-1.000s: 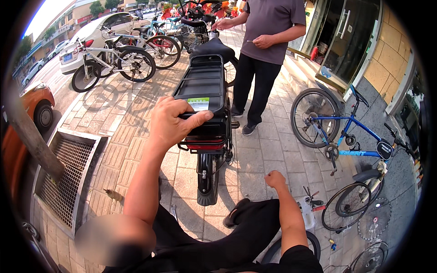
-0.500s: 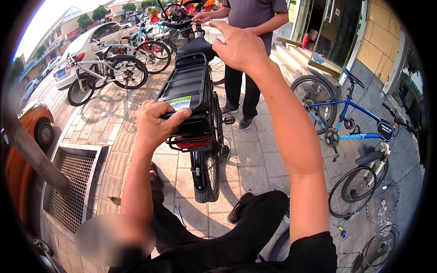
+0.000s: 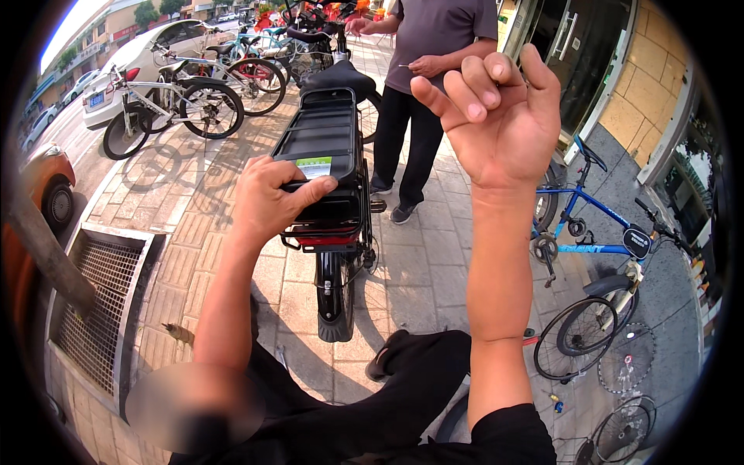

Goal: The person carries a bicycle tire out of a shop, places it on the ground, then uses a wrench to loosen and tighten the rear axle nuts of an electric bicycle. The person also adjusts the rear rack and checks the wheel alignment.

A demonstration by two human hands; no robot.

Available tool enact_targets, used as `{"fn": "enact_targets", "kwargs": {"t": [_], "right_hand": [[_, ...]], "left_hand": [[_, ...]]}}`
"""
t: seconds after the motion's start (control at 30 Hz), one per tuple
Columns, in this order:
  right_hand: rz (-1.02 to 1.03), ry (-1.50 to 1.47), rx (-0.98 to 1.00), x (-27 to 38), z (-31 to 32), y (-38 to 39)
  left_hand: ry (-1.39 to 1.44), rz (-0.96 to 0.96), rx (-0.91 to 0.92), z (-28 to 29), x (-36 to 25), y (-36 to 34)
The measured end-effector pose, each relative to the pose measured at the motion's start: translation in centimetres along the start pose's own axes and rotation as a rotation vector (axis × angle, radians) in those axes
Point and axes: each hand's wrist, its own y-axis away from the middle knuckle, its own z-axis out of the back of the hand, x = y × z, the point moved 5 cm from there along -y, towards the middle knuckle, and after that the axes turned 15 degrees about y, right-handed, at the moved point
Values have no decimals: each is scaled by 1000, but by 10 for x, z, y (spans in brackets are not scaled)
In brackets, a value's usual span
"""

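An electric bike stands in front of me, its rear end toward me. On its rear rack lies a long black battery (image 3: 322, 133) with a green and white label. My left hand (image 3: 266, 194) is closed over the near left corner of this battery, thumb across the top. A red tail light (image 3: 324, 242) sits below it, above the rear wheel's black mudguard (image 3: 332, 302). My right hand (image 3: 500, 128) is raised in the air to the right of the bike, palm toward me. Its fingers are partly bent and apart, holding nothing. The black saddle (image 3: 339, 76) is beyond the battery.
A person (image 3: 442, 46) stands beyond the bike, a small thin thing in one hand. At right are a blue bike (image 3: 570, 213) and loose wheels (image 3: 581, 333). A post (image 3: 58, 256) and a metal grate (image 3: 97, 310) lie left. A wrench (image 3: 281, 357) is on the paving. White bike (image 3: 170, 108) stands far left.
My right hand has drawn back from pointing over the saddle, moving right and turning its palm toward me. My left hand keeps its hold on the battery. The other person's hands have moved apart.
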Motion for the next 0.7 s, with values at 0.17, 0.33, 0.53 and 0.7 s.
{"fn": "enact_targets", "kwargs": {"t": [0.17,0.33,0.53,0.7], "right_hand": [[81,-136,302,53,-74,38],[270,-224,301,85,-98,81],[317,-222,239,84,-101,97],[350,-232,211,88,-99,101]], "left_hand": [[4,32,17,-3,8,3],[-25,74,19,0,3,4],[-25,90,36,-2,13,3],[-63,122,56,-3,15,3]]}}
